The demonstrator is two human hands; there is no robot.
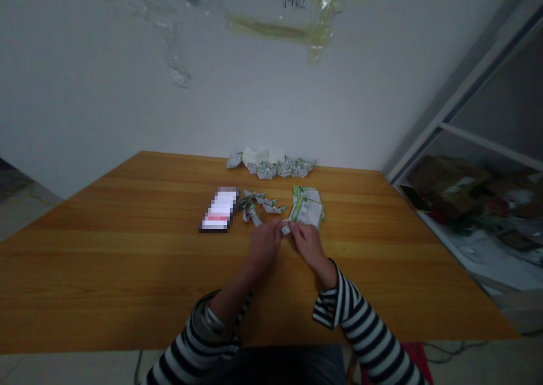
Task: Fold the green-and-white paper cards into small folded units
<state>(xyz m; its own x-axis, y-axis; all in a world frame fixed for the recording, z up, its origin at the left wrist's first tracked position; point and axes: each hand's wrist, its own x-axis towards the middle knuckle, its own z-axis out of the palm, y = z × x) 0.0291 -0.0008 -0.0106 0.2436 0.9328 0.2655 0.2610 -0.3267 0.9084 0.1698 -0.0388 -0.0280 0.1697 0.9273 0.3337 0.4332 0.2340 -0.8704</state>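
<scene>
My left hand point(265, 241) and my right hand point(307, 241) meet over the middle of the wooden table. Both are closed, pinching a small folded piece of printed paper point(285, 228) between their fingertips. Just beyond my right hand lies a small stack of green-and-white printed sheets point(307, 211). Several folded strips of the same printed paper point(251, 205) are scattered beyond my left hand. Farther back, against the wall, sits a row of crumpled or folded printed paper pieces point(271, 166). The exact shape of the held paper is mostly hidden by my fingers.
A phone point(219, 209) with a lit, blurred screen lies left of the paper strips. The wooden table point(127, 249) meets a white wall bearing a taped sign point(284, 0). To the right, a shelf unit holds cardboard boxes point(453, 184), with a dark flat object point(414, 198) near the table's edge.
</scene>
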